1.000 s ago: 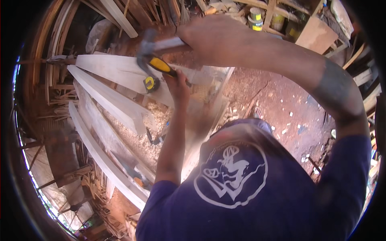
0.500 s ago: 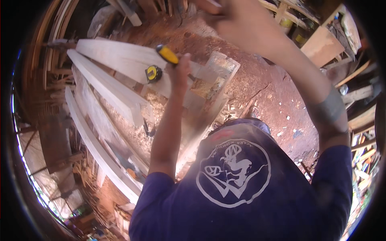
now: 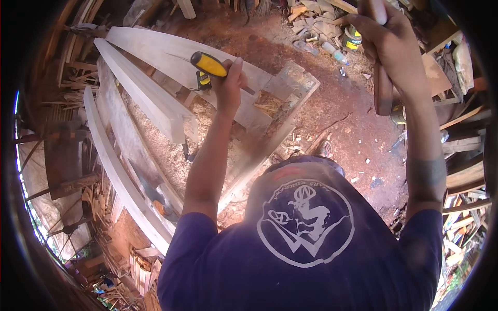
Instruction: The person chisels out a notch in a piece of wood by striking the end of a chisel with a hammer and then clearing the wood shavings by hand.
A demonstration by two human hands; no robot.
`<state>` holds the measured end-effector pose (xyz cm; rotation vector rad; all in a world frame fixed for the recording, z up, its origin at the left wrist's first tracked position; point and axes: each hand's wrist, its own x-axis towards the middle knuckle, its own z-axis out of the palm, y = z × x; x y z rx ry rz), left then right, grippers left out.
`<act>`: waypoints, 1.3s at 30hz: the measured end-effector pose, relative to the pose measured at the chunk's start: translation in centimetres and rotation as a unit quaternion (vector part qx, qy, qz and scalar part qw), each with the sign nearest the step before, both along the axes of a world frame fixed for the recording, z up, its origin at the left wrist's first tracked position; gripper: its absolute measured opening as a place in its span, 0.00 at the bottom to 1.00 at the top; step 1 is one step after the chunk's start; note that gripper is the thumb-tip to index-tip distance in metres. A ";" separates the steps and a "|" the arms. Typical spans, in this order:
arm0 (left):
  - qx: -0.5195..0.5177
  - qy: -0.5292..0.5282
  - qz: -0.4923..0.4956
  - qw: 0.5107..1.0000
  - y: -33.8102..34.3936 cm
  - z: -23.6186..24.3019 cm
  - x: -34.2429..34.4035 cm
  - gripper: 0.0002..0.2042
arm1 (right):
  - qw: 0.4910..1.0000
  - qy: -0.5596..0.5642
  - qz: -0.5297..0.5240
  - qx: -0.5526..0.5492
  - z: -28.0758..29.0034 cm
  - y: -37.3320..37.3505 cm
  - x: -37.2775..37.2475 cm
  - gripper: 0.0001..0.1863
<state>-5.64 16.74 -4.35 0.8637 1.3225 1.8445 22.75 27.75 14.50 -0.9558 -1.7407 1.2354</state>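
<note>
My left hand (image 3: 231, 85) is closed around a chisel (image 3: 210, 65) with a yellow and black handle. The handle's butt sticks up past my fist, and a short length of blade shows below it, by the pale wooden board (image 3: 161, 52). Whether its tip touches the wood I cannot tell. A yellow and black tape measure (image 3: 204, 80) lies on the board beside that fist. Raised at the upper right, my right hand (image 3: 397, 49) grips a reddish-brown wooden mallet (image 3: 383, 93), cut off partly by the frame's top.
More planed timbers (image 3: 145, 98) lie to the left over wood shavings (image 3: 155, 132). A saw (image 3: 148, 189) rests between two of them. Past the bench end (image 3: 306, 85), a plastic bottle (image 3: 334, 52) and a tin (image 3: 353, 39) stand or lie among offcuts. Scrap wood (image 3: 461, 217) is heaped at right.
My right hand has swung to the right, and the mallet now shows in it. My left hand keeps hold of the chisel, whose handle has tipped further left.
</note>
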 end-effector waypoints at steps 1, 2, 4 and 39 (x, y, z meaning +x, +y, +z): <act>-0.007 0.008 0.002 1.000 0.3 -0.1 0.4 0.18 | 1.000 -0.018 0.002 0.003 -0.1 -0.2 0.0 0.06; -0.012 0.016 -0.008 1.000 0.6 -0.1 0.8 0.18 | 0.999 -0.036 0.003 0.005 -0.2 -0.4 0.1 0.06; -0.014 0.017 0.003 1.000 0.8 -0.3 1.6 0.19 | 0.998 -0.060 0.005 0.006 -0.2 -0.7 0.2 0.06; 0.012 0.136 0.042 0.990 0.7 -1.3 3.0 0.19 | 0.859 -0.252 0.111 0.432 -3.0 -3.6 -4.9 0.12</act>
